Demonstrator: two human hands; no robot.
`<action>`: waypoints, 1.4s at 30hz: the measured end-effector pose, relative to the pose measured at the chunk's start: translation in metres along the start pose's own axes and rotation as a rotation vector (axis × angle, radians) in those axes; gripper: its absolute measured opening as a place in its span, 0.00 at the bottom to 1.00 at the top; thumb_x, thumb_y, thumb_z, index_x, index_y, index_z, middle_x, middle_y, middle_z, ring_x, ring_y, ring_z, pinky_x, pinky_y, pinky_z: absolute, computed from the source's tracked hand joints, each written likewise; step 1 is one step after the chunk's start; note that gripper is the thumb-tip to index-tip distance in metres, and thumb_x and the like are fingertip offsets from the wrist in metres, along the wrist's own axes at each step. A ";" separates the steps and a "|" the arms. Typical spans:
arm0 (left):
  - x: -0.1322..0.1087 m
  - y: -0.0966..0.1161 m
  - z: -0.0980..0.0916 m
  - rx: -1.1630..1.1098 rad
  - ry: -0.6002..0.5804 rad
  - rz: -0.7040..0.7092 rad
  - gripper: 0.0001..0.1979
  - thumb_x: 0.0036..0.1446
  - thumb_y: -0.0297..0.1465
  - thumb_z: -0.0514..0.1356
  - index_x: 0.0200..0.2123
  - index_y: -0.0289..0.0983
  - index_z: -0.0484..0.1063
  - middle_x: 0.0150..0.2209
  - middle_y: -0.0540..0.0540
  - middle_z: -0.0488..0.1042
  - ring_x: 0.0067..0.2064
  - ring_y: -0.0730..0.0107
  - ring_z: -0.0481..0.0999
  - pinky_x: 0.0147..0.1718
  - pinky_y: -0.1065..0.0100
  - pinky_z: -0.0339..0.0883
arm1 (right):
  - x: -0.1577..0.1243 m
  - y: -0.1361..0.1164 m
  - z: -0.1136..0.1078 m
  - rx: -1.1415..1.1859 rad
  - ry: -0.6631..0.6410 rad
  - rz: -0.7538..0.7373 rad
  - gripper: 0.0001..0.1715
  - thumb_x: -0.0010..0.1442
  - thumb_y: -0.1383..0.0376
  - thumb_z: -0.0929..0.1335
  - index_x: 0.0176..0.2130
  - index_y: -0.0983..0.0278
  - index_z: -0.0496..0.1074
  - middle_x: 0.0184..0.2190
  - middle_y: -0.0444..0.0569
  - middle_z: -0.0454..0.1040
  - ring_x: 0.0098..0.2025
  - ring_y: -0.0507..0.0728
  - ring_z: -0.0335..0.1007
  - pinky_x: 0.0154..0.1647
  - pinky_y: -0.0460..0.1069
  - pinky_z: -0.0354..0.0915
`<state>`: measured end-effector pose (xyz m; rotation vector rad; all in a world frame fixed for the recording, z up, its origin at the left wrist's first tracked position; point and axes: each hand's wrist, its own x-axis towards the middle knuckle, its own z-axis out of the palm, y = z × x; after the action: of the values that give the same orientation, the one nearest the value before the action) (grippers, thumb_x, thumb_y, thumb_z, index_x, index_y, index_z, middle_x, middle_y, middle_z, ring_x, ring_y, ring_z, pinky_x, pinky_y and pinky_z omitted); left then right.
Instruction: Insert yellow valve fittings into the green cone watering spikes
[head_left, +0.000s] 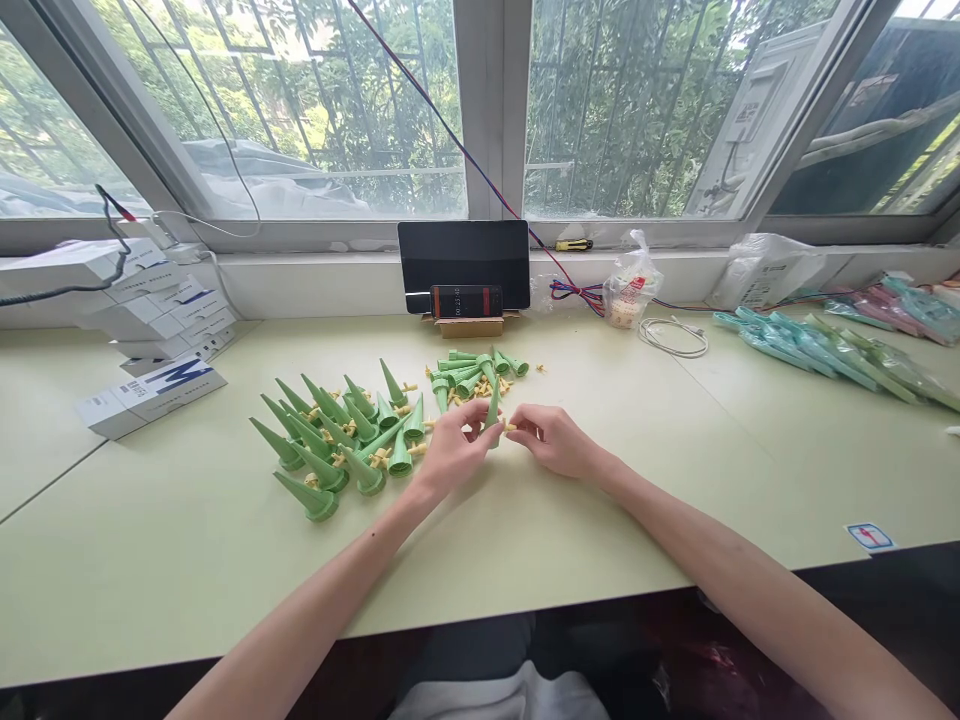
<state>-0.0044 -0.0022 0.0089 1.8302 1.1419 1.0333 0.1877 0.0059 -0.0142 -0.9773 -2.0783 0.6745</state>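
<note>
Window panes (637,110) fill the top of the frame, bars and leaves behind the glass, and below them the pale worktop (525,550) sweeps from edge to edge. Upper left, there's a stack of white boxes (176,320), one more lying askew in front. Left of centre, a whole crowd of green cones (367,475), plenty of them leaning tip-up to the left, little yellow bits scattered between! Over at the right edge, upper half, flat bagged pieces (795,345) in teal and green. Top centre, a dark tablet (465,255) leans by the sill, and a second heap of cones (457,370) lies below it, many on their sides.

Now mid-frame, right in front of me: my left hand (461,445) has its fingers closed around one green cone (493,415), held upright, tip to the top. Close beside it, my right hand (559,440) has thumb and forefinger pinched tight on a small yellow piece (511,427). That piece sits right at the cone's right side, near its lower end; whether the two touch, I can't tell from here.
</note>
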 end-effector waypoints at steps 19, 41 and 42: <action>0.001 -0.003 0.000 0.006 -0.025 0.027 0.09 0.58 0.36 0.60 0.37 0.38 0.76 0.33 0.47 0.74 0.33 0.70 0.68 0.30 0.70 0.65 | -0.001 0.000 0.000 -0.012 -0.044 -0.012 0.17 0.69 0.63 0.59 0.29 0.63 0.65 0.23 0.42 0.66 0.25 0.50 0.57 0.30 0.46 0.56; 0.001 -0.001 -0.001 -0.002 -0.036 0.017 0.08 0.58 0.36 0.60 0.35 0.38 0.74 0.33 0.47 0.74 0.33 0.70 0.68 0.29 0.70 0.66 | 0.000 -0.002 0.000 -0.013 -0.029 -0.047 0.17 0.68 0.64 0.61 0.27 0.62 0.57 0.23 0.40 0.60 0.26 0.50 0.53 0.29 0.47 0.52; 0.001 -0.001 -0.001 -0.007 -0.038 0.017 0.08 0.58 0.36 0.60 0.35 0.38 0.74 0.34 0.47 0.74 0.33 0.70 0.68 0.29 0.70 0.66 | -0.001 -0.001 0.001 -0.019 -0.033 -0.048 0.17 0.68 0.64 0.60 0.26 0.62 0.56 0.23 0.40 0.60 0.26 0.50 0.53 0.30 0.47 0.53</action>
<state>-0.0052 -0.0011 0.0091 1.8496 1.1000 1.0066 0.1869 0.0046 -0.0137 -0.9298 -2.1331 0.6515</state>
